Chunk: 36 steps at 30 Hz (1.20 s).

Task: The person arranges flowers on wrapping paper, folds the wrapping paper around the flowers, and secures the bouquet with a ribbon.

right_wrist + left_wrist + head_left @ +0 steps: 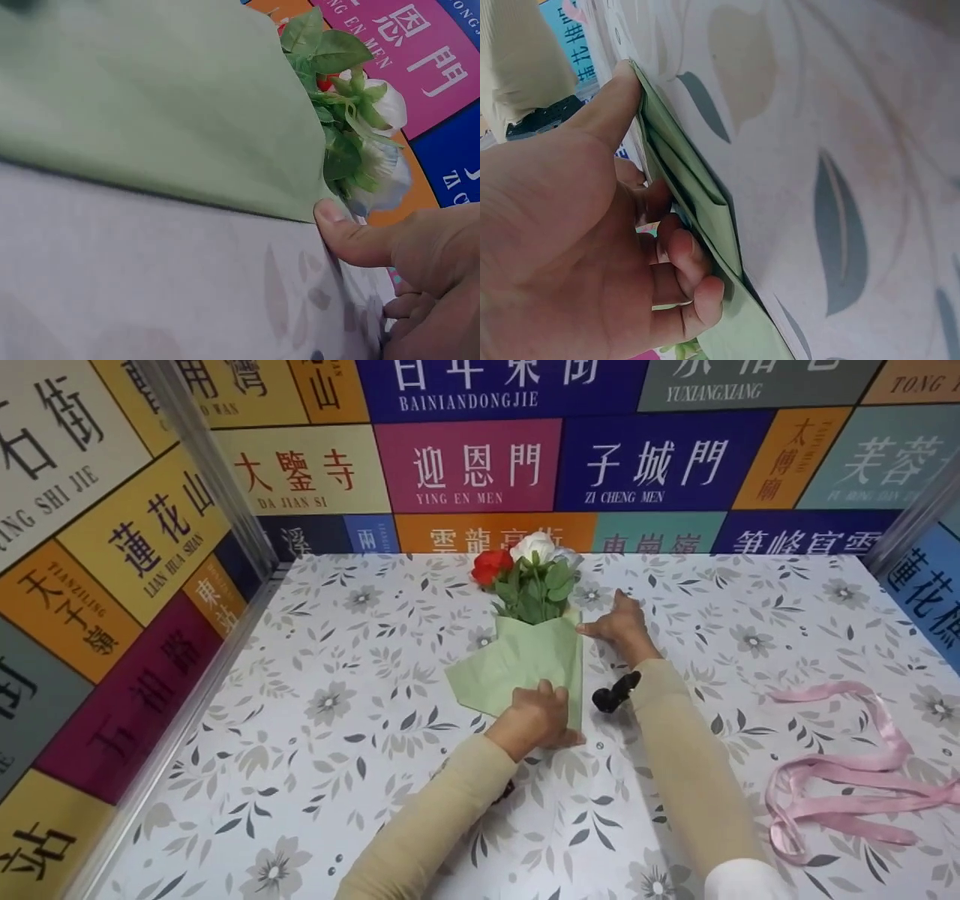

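Observation:
A bouquet lies on the patterned cloth in the head view, with a red rose, a white rose and green leaves. Pale green wrapping paper is folded around its stems, which are hidden. My left hand grips the paper's narrow lower end, fingers bent over it and thumb at the bottom corner. Layered folds of the paper show beside those fingers in the left wrist view. At the upper right edge, my right hand touches the paper with its straight thumb, other fingers away from it.
A floral tablecloth covers the table. Loops of pink ribbon lie at its right side. Panels with printed characters stand behind the table and along its left. A black wrist device sits by the right sleeve.

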Each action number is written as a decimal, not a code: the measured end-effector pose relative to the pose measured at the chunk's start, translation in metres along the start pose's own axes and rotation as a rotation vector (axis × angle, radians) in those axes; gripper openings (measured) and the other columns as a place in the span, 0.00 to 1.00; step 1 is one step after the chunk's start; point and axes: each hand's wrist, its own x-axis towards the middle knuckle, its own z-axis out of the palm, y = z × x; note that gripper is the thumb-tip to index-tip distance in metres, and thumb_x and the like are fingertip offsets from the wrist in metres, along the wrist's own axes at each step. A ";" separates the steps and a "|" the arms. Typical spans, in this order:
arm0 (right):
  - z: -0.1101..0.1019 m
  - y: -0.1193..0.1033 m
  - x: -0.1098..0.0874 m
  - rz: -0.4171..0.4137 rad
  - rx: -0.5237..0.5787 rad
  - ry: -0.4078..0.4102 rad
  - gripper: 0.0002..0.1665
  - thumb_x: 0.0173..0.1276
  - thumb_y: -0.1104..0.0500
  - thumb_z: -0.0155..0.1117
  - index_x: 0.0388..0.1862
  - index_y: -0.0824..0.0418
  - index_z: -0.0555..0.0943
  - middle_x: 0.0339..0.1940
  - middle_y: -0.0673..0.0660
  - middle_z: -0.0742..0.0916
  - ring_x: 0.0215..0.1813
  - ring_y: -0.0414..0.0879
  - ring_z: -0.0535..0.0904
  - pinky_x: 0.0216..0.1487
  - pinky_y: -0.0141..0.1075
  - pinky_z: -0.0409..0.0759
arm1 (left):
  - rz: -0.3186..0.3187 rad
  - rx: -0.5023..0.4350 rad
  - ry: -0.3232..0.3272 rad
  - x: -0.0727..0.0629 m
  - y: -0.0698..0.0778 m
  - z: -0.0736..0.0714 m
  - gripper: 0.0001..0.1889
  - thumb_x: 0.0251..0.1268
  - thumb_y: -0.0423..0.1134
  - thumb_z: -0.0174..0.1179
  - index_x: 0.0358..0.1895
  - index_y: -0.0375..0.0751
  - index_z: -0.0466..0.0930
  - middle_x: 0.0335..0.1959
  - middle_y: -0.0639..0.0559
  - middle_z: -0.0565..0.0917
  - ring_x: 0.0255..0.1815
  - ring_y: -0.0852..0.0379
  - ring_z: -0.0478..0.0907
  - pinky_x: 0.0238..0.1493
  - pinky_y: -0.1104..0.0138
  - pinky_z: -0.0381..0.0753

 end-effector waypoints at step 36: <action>0.012 0.001 0.003 0.006 0.038 0.242 0.39 0.72 0.53 0.63 0.76 0.67 0.64 0.75 0.66 0.72 0.75 0.63 0.67 0.77 0.51 0.64 | 0.015 -0.029 -0.028 0.004 -0.006 -0.001 0.41 0.66 0.74 0.48 0.66 0.42 0.67 0.61 0.45 0.73 0.57 0.56 0.76 0.53 0.59 0.81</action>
